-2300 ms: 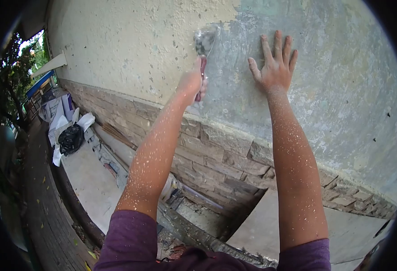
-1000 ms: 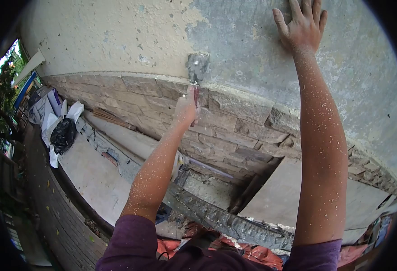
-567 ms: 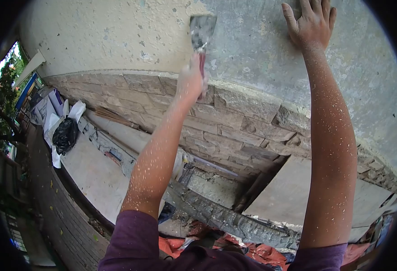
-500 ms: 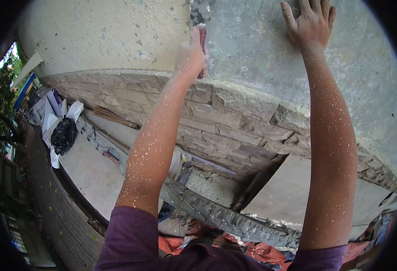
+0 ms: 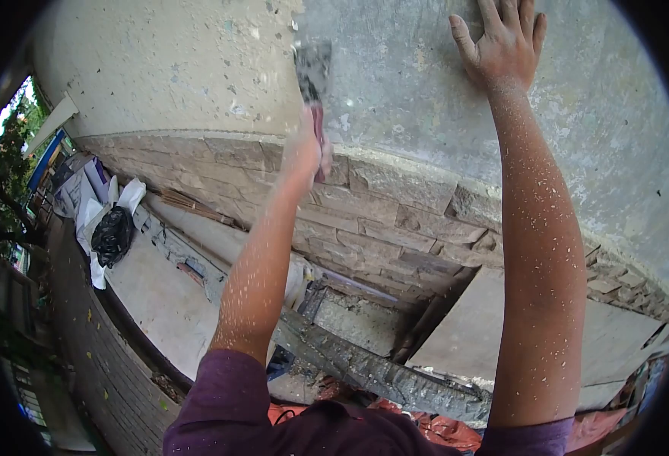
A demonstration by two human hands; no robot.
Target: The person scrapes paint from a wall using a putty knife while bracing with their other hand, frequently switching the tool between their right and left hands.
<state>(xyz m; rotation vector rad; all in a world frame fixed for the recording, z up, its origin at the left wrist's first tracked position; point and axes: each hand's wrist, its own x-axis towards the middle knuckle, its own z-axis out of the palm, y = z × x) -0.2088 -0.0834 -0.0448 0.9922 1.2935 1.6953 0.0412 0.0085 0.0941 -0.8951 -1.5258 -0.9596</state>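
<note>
My left hand [image 5: 308,152], slightly blurred, is closed round the reddish handle of a scraper [image 5: 313,72]. The wide metal blade points up and lies at the border between cream, flaking paint [image 5: 160,68] and bare grey wall [image 5: 403,83]. My right hand [image 5: 505,49] rests on the grey part with its fingers spread and holds nothing. Pale flecks cover both forearms.
Below the painted wall runs a stone-clad band [image 5: 403,182] with a ledge. A black plastic bag [image 5: 112,234] lies at the left beside white sheets. Red-orange sheeting [image 5: 445,431] shows near my body, under a rough grey beam [image 5: 350,357].
My left hand and the scraper have moved down and a little left, away from the upper edge of the view. My right hand appears slightly further left, still flat on the wall.
</note>
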